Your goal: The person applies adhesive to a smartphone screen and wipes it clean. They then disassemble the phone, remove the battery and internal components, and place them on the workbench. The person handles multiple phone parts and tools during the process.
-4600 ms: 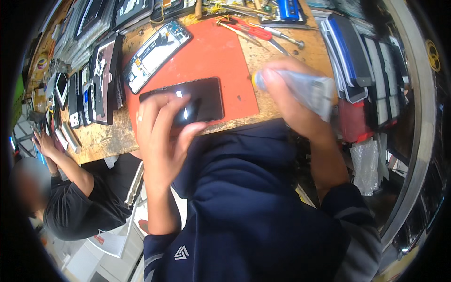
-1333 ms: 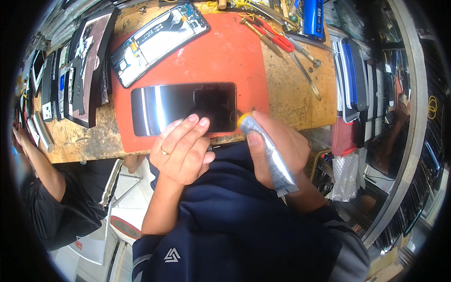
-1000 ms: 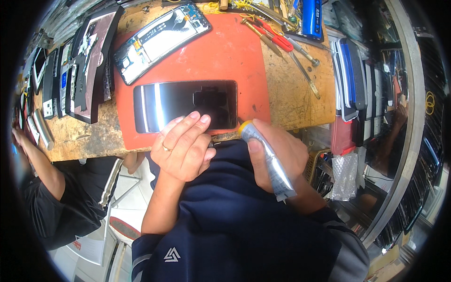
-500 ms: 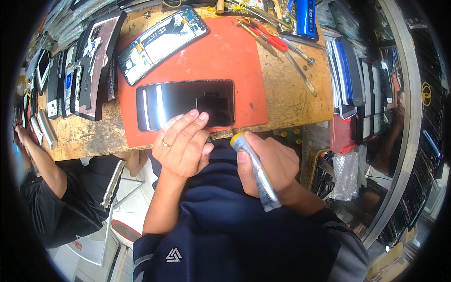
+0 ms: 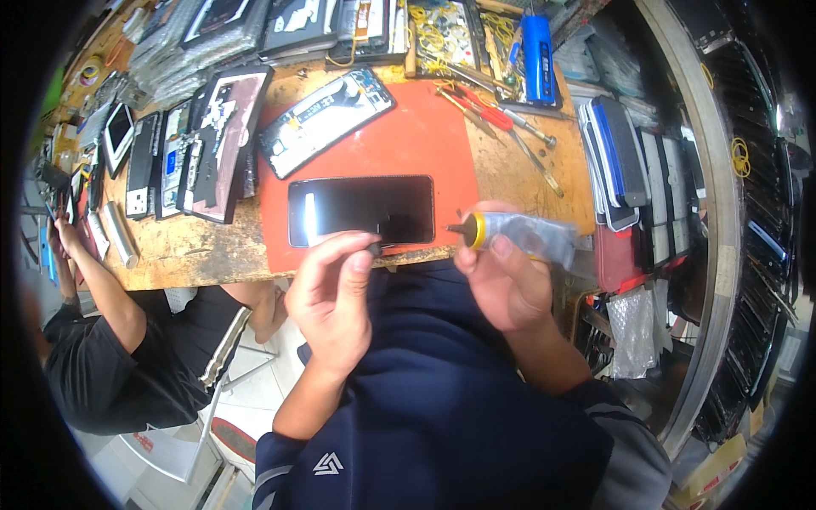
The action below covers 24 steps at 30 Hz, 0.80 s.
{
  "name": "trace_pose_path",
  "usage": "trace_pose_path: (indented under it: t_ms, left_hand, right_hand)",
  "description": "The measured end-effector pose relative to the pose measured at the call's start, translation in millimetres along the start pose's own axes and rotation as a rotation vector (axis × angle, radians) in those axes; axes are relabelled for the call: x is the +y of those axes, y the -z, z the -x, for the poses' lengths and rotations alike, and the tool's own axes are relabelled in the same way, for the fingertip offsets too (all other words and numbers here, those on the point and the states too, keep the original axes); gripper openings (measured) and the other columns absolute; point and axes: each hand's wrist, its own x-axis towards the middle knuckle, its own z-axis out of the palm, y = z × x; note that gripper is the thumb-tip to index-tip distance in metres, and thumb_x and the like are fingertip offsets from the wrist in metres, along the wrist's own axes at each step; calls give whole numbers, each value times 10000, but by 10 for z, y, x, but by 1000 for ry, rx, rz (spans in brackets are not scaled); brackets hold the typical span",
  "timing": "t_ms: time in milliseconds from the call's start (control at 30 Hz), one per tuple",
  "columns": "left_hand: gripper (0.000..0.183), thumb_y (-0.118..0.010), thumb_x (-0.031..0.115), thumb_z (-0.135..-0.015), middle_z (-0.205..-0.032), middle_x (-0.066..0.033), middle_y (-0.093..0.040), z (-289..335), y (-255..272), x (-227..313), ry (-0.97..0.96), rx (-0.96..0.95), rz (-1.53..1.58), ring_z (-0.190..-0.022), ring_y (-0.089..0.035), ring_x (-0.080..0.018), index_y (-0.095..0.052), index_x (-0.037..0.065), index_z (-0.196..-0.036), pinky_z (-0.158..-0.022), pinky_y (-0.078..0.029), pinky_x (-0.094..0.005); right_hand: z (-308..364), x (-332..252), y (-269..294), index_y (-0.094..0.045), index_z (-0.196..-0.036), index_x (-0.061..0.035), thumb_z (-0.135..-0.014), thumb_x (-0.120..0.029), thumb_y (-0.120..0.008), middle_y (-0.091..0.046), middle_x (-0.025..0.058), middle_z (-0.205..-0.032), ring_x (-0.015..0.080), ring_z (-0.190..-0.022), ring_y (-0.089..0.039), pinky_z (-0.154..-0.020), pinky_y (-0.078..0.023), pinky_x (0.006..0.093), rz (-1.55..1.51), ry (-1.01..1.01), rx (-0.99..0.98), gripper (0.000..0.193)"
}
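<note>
A small dark piece that looks like a cap (image 5: 375, 249) is pinched between the thumb and fingers of my left hand (image 5: 333, 293), just off the near edge of the phone. My right hand (image 5: 507, 285) grips a silvery glue tube (image 5: 535, 239) with a yellow collar; its thin dark nozzle points left and the body is blurred by motion. Between and beyond my hands, a black-screened phone (image 5: 365, 212) lies flat on an orange-red mat (image 5: 450, 144). Behind it rests an opened phone (image 5: 327, 119) with its inside parts showing.
Screwdrivers and red-handled tweezers (image 5: 493, 113) lie right of the mat, near a blue device (image 5: 538, 59). Stacked phone parts (image 5: 616, 161) stand at the right edge. Trays of parts (image 5: 225, 144) sit at the left. Another person (image 5: 127, 357) sits at the left.
My left hand has drawn back from the phone screen, now clearly showing the dark piece. My right hand has risen and turned the tube from pointing up and away to pointing left.
</note>
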Motion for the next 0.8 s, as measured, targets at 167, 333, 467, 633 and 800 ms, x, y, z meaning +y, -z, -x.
trace_pose_path:
  t_ms: [167, 333, 467, 633, 800]
  left_hand:
    - [193, -640, 112, -1108, -1141, -215, -740, -41, -221, 106, 113, -75, 376, -1072, -762, -309, -629, -49, -1213, -949, -665, -438]
    - [172, -618, 51, -1104, -1126, -160, -703, -48, -244, 207, 158, -67, 447, -1092, -764, -292, -644, -80, -1213, -959, -677, -412]
    - [163, -618, 18, -1096, -1120, -126, -682, -58, -237, 213, 134, -85, 441, -1101, -761, -282, -662, -95, -1205, -980, -679, -412]
    - [167, -627, 20, -1092, -1122, -126, -682, -20, -246, 195, 126, -70, 475, -1099, -761, -280, -665, -100, -1203, -978, -681, -412]
    - [164, -626, 19, -1092, -1122, -127, -677, 7, -244, 205, 97, -87, 440, -1099, -760, -283, -669, -99, -1198, -983, -679, -414]
  right_hand:
    - [-47, 137, -58, -623, -1313, 31, -1080, -274, -634, -712, 140, -1111, 237, -947, -671, -843, -537, 367, -169, -181, -3, 384]
    - [-41, 117, -96, -627, -1296, 39, -1077, -271, -641, -732, 158, -1137, 226, -998, -716, -903, -588, 346, -148, -180, -38, 380]
    - [-42, 105, -115, -629, -1301, 44, -1074, -265, -649, -734, 163, -1151, 223, -1006, -723, -912, -593, 339, -157, -163, -68, 384]
    - [-19, 128, -106, -632, -1302, 46, -1070, -258, -656, -734, 168, -1162, 220, -1005, -725, -910, -596, 333, -168, -171, -54, 383]
    - [18, 120, -109, -631, -1303, 48, -1067, -249, -659, -732, 174, -1174, 222, -1012, -728, -918, -601, 333, -173, -167, -67, 380]
